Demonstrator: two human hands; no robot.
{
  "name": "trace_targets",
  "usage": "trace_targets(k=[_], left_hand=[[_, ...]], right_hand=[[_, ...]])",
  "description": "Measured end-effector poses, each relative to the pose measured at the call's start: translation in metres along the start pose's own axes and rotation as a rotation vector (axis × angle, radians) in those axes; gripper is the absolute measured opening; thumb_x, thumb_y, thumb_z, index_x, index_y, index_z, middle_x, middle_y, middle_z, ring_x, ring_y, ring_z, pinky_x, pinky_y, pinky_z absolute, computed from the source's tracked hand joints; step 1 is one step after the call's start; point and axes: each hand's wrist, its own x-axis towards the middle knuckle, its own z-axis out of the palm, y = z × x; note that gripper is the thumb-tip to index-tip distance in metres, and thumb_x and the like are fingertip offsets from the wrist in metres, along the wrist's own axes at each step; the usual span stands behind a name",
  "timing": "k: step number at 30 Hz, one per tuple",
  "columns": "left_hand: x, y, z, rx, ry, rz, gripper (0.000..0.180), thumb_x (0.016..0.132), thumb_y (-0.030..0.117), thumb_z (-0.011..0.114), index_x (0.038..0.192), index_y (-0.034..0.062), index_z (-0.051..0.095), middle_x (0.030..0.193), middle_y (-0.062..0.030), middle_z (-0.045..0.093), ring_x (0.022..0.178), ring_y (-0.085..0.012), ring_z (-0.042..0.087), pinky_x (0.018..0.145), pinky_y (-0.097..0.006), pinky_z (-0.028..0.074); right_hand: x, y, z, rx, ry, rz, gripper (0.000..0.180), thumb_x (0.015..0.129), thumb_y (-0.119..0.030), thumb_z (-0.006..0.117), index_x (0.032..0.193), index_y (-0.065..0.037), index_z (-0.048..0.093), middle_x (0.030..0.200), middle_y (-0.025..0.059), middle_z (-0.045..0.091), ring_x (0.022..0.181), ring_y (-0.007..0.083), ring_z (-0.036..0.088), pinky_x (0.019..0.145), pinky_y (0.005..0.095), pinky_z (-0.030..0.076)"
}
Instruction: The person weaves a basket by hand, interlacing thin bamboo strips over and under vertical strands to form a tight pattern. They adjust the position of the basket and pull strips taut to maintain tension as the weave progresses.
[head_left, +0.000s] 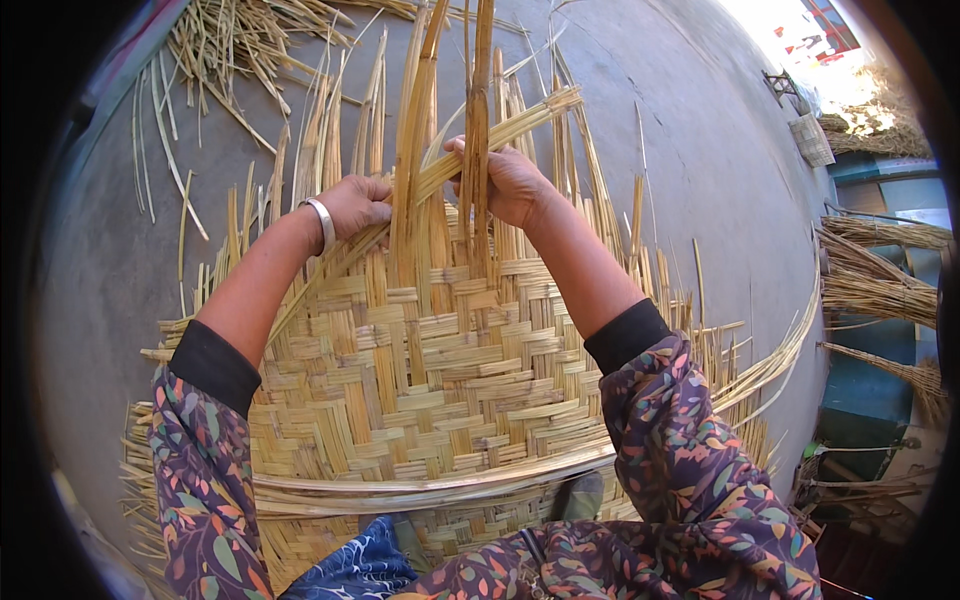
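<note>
Left hand grip clenched on reed strips, right hand grasping upright strips, woven mat below

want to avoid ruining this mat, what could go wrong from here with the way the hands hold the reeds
1. The right hand has a grip on a bunch of upright strips; if it slips, they could spring down and lose their order.
2. The left hand presses a flat strip running crosswise; pulled hard, that dry strip might crack or kink.
3. The loose reeds scattered on the ground beyond the woven mat could snag in the open ends.
</note>
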Motion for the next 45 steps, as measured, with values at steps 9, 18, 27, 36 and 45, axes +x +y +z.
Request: trace_targets(k=[9,18,27,36,45], left_hand=[[0.002,0.005,0.002,0.35,0.132,0.151,0.014,0.079,0.0,0.056,0.09,-0.0008,0.064,0.074,0.0001,0.062,0.065,-0.0075,0.056,0.063,-0.025,0.048],[-0.009,0.009,-0.002,0.603,0.098,0.121,0.03,0.071,0.0,0.061,0.101,0.0002,0.064,0.086,-0.0051,0.066,0.077,-0.0116,0.058,0.074,-0.027,0.047],[-0.008,0.006,-0.006,0.644,0.113,0.098,0.031,0.07,0.001,0.06,0.101,-0.0009,0.064,0.085,-0.0049,0.066,0.076,-0.0105,0.057,0.073,-0.027,0.047],[0.001,-0.003,-0.009,0.324,0.028,0.089,0.022,0.073,0.001,0.062,0.095,-0.0005,0.065,0.081,-0.0003,0.064,0.069,-0.0082,0.057,0.064,-0.025,0.048],[-0.004,-0.007,-0.019,0.361,0.084,0.014,0.021,0.073,0.007,0.065,0.093,0.0009,0.066,0.08,-0.0013,0.063,0.068,-0.0101,0.056,0.061,-0.026,0.047]], right_hand=[[-0.002,0.017,-0.005,0.081,0.203,-0.036,0.011,0.087,-0.014,0.057,0.091,-0.003,0.059,0.079,0.0065,0.062,0.066,0.0182,0.06,0.053,0.0332,0.052],[0.004,0.031,-0.009,0.263,0.329,-0.072,0.019,0.089,-0.024,0.057,0.09,-0.005,0.057,0.073,0.005,0.061,0.06,0.0172,0.059,0.052,0.0332,0.052],[-0.016,0.024,-0.005,0.16,0.318,0.005,0.019,0.087,-0.027,0.06,0.09,-0.009,0.058,0.08,0.0039,0.062,0.072,0.0161,0.06,0.056,0.0305,0.051],[-0.012,0.023,-0.019,0.166,0.226,-0.017,0.021,0.089,-0.024,0.058,0.1,-0.006,0.058,0.093,0.0057,0.063,0.083,0.018,0.061,0.072,0.0334,0.053],[-0.014,0.029,-0.018,0.214,0.074,-0.118,0.018,0.09,-0.025,0.057,0.098,-0.009,0.059,0.091,0.0018,0.062,0.083,0.0161,0.058,0.074,0.0323,0.051]])
